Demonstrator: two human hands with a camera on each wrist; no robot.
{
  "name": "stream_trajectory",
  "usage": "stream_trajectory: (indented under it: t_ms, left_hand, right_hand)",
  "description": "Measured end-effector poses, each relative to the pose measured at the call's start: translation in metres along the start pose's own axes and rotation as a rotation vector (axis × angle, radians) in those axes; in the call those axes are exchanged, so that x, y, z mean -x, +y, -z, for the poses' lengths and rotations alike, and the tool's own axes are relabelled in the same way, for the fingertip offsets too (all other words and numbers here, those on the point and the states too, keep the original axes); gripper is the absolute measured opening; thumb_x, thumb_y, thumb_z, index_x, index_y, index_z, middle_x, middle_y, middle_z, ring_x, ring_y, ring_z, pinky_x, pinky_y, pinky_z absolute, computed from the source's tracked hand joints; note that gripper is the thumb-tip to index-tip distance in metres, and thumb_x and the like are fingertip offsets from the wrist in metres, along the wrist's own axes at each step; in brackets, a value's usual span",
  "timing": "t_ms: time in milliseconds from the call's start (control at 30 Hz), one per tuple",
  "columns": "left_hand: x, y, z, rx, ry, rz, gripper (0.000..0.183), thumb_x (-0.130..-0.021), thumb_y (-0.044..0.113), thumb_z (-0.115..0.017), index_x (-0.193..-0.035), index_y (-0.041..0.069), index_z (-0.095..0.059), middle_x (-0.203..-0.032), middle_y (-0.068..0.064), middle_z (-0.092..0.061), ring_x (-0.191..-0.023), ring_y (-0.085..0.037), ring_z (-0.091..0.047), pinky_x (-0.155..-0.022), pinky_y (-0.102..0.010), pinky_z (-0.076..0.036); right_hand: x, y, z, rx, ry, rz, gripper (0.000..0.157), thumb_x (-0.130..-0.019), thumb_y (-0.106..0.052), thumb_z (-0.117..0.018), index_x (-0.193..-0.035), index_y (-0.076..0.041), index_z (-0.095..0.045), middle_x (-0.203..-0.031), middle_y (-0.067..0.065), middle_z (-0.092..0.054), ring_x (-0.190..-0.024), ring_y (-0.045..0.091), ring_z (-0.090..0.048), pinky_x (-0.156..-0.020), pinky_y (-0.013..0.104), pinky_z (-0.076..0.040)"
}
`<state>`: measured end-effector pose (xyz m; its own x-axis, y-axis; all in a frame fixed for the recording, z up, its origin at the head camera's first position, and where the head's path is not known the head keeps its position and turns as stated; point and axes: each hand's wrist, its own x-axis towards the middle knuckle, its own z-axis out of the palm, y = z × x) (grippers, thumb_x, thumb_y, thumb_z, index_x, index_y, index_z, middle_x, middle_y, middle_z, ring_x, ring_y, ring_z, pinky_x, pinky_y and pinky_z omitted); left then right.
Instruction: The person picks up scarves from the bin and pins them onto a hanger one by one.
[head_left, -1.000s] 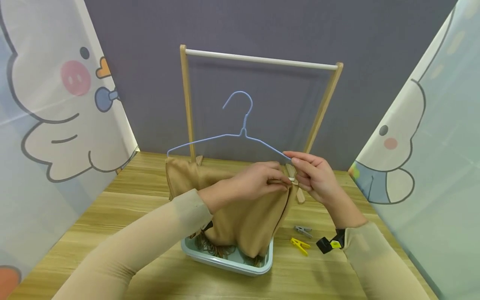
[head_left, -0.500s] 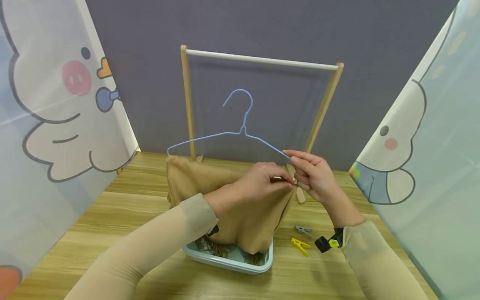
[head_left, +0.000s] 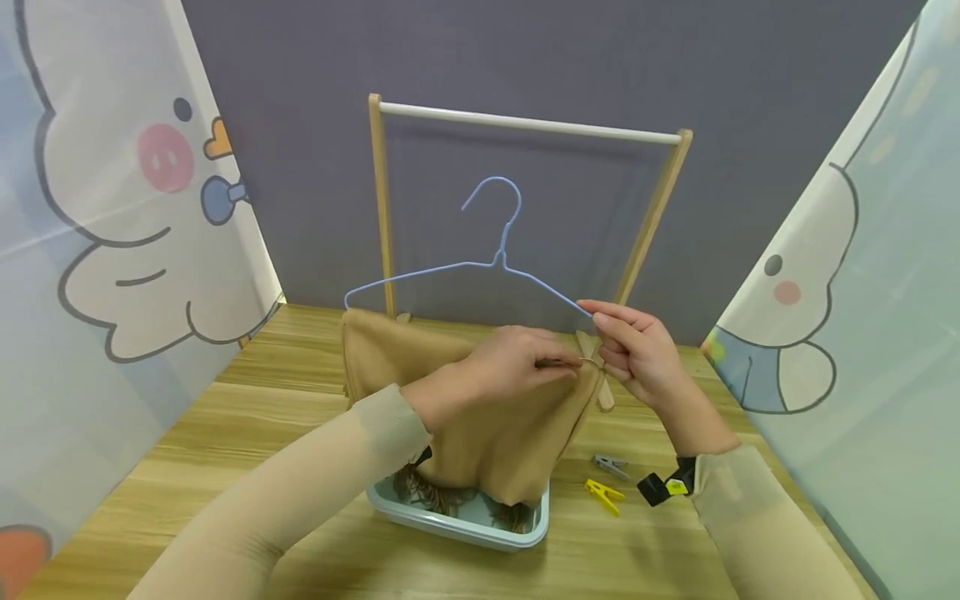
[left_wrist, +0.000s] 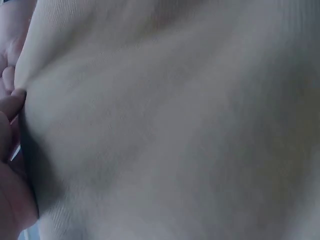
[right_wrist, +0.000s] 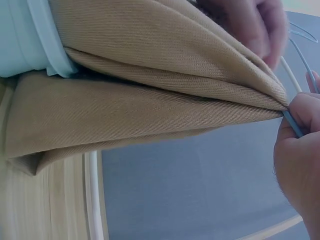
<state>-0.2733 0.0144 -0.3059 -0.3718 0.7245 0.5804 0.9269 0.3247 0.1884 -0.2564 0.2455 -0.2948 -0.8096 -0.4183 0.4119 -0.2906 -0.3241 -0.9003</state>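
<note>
A blue wire hanger (head_left: 465,264) stands upright in the head view, hook at the top. Draped over its lower part hangs a tan scarf (head_left: 487,450), bunched toward the right corner. My right hand (head_left: 637,350) pinches the hanger near that corner; the right wrist view shows the blue wire (right_wrist: 292,123) under its thumb. Just left of it, my left hand (head_left: 517,367) pinches the gathered edge of the scarf. In the left wrist view the cloth (left_wrist: 150,120) fills most of the frame, with fingers (left_wrist: 10,107) at its left edge. Cloth hides most of the lower bar.
Under the scarf sits a pale blue basin (head_left: 457,532) with dark fringe-like strands in it. A grey clothespin (head_left: 611,466) and a yellow clothespin (head_left: 603,496) lie right of it on the wooden table (head_left: 247,467). Behind stands a rack with a white rail (head_left: 525,123).
My left fingertips have drawn slightly left, away from the right hand, after being close against it. The right hand keeps its grip on the hanger. The whole head view has shifted a little.
</note>
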Motion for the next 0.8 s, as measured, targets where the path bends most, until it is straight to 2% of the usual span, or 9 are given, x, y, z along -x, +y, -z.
stream_trajectory:
  t_ms: [200,267,333,433,533,600,700,733,800]
  left_hand:
    - [-0.007,-0.001,-0.005,0.076,-0.076,0.065,0.018,-0.108,0.022,-0.073,-0.12,0.017,-0.085,-0.109,0.005,-0.085,-0.091,-0.005,-0.075,-0.087,-0.02,-0.057]
    - [-0.006,0.0,-0.003,0.093,-0.096,0.074,0.021,-0.109,0.022,-0.072,-0.126,0.016,-0.084,-0.114,0.004,-0.084,-0.097,-0.007,-0.076,-0.092,-0.02,-0.058]
    - [-0.003,-0.001,0.002,0.098,-0.078,0.055,0.024,-0.109,0.022,-0.072,-0.129,0.015,-0.082,-0.119,0.002,-0.083,-0.105,-0.01,-0.076,-0.097,-0.021,-0.057]
    - [0.01,-0.003,0.021,0.085,0.029,-0.034,0.025,-0.105,0.018,-0.077,-0.128,0.011,-0.082,-0.119,-0.002,-0.082,-0.109,-0.014,-0.075,-0.099,-0.024,-0.058]
    - [0.03,-0.01,0.051,0.057,0.209,-0.139,0.022,-0.096,0.008,-0.083,-0.118,0.006,-0.083,-0.107,-0.005,-0.083,-0.098,-0.018,-0.076,-0.09,-0.03,-0.061]
    - [0.044,-0.019,0.075,0.017,0.323,-0.157,0.021,-0.093,0.003,-0.084,-0.114,0.004,-0.084,-0.102,-0.007,-0.082,-0.094,-0.021,-0.076,-0.088,-0.034,-0.062]
    - [0.062,-0.038,0.107,-0.073,0.43,-0.058,0.023,-0.094,0.004,-0.083,-0.117,0.005,-0.083,-0.106,-0.011,-0.081,-0.099,-0.028,-0.073,-0.09,-0.041,-0.059]
    - [0.068,-0.045,0.116,-0.08,0.426,0.01,0.024,-0.096,0.005,-0.082,-0.12,0.005,-0.083,-0.111,-0.012,-0.08,-0.102,-0.028,-0.072,-0.091,-0.041,-0.057]
    - [0.078,-0.059,0.129,-0.046,0.348,0.172,0.028,-0.102,0.012,-0.079,-0.13,0.011,-0.08,-0.117,-0.01,-0.077,-0.106,-0.024,-0.068,-0.092,-0.038,-0.054]
  right_hand:
    - [-0.003,-0.001,-0.001,0.022,-0.013,-0.017,0.04,-0.117,-0.006,-0.048,-0.127,-0.023,-0.083,-0.062,0.005,-0.014,-0.047,0.018,-0.006,-0.044,0.036,-0.002]
    - [-0.003,0.0,0.0,0.013,-0.022,-0.02,0.042,-0.117,-0.005,-0.046,-0.128,-0.023,-0.082,-0.062,0.005,-0.015,-0.047,0.018,-0.007,-0.044,0.036,-0.002]
    - [-0.001,0.001,0.002,0.007,-0.028,-0.016,0.043,-0.117,-0.004,-0.045,-0.128,-0.022,-0.082,-0.062,0.005,-0.014,-0.047,0.018,-0.006,-0.043,0.036,-0.001]
    - [0.001,0.001,0.006,-0.005,-0.035,-0.004,0.043,-0.117,-0.003,-0.044,-0.129,-0.022,-0.082,-0.063,0.005,-0.014,-0.047,0.017,-0.006,-0.042,0.035,-0.001]
    - [0.003,0.001,0.011,-0.014,-0.049,0.01,0.044,-0.117,-0.002,-0.044,-0.13,-0.021,-0.081,-0.064,0.005,-0.013,-0.047,0.016,-0.006,-0.041,0.034,-0.001]
    - [0.004,0.0,0.014,-0.02,-0.056,0.021,0.044,-0.117,-0.001,-0.043,-0.131,-0.02,-0.081,-0.064,0.004,-0.013,-0.046,0.016,-0.007,-0.041,0.033,0.0]
    - [0.006,-0.001,0.018,-0.023,-0.058,0.033,0.045,-0.117,0.0,-0.042,-0.131,-0.019,-0.081,-0.065,0.004,-0.012,-0.047,0.015,-0.007,-0.041,0.032,0.0]
    - [0.008,-0.001,0.02,-0.022,-0.056,0.036,0.045,-0.117,0.0,-0.042,-0.131,-0.018,-0.081,-0.065,0.004,-0.012,-0.047,0.015,-0.007,-0.041,0.032,0.0]
    - [0.011,-0.002,0.023,-0.023,-0.054,0.035,0.045,-0.117,0.0,-0.042,-0.131,-0.018,-0.081,-0.065,0.004,-0.012,-0.047,0.015,-0.007,-0.041,0.032,0.0]
